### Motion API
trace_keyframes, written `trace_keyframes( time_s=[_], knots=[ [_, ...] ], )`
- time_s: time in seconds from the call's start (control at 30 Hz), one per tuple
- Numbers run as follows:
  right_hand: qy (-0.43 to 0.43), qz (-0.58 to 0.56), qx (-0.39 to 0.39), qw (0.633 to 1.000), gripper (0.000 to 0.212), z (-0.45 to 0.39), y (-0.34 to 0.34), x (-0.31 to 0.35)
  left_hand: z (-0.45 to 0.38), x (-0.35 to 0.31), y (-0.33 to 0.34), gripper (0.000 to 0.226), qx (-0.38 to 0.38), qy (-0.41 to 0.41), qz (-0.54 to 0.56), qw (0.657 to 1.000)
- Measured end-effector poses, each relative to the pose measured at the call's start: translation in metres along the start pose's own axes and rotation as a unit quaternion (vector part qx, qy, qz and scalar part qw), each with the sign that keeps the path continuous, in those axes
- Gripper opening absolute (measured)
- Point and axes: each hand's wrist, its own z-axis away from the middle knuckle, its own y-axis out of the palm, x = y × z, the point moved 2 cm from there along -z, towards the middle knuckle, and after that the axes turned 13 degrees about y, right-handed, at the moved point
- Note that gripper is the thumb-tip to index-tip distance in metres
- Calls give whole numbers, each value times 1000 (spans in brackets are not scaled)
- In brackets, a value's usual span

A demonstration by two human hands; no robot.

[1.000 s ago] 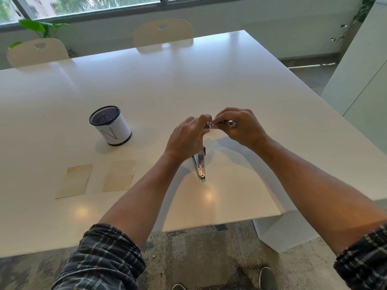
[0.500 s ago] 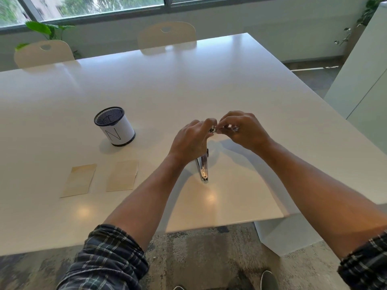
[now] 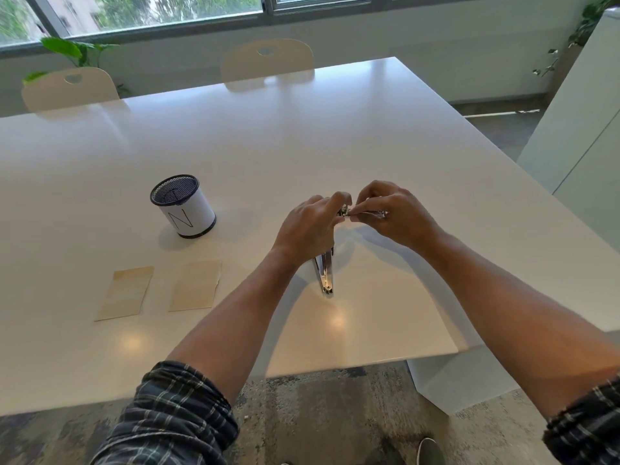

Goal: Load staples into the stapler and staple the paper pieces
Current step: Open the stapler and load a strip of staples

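Note:
A silver metal stapler stands opened on the white table, its base pointing toward me and its upper end hidden behind my left hand, which grips it. My right hand pinches a thin shiny strip of staples and holds its left end against the stapler's top, where the fingertips of both hands meet. Two tan paper pieces lie flat side by side to the left, one farther left and one nearer the stapler, both untouched.
A white pen cup with a black mesh rim and the letter N stands behind the papers. Two pale chairs are tucked in at the far edge. A white cabinet stands to the right of the table.
Both hands stay together at the stapler's top with only small finger shifts. The view has drifted slightly.

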Motion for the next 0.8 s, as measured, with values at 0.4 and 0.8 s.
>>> trace_keyframes(
  time_s=[0.4,0.8],
  knots=[
    [73,17,-51,996,18,13,-20,-19,4,7,-5,42,-13,-30,11,999],
    [83,12,-25,996,25,16,-7,-24,4,3,-3,44,-2,-36,16,999]
  ],
)
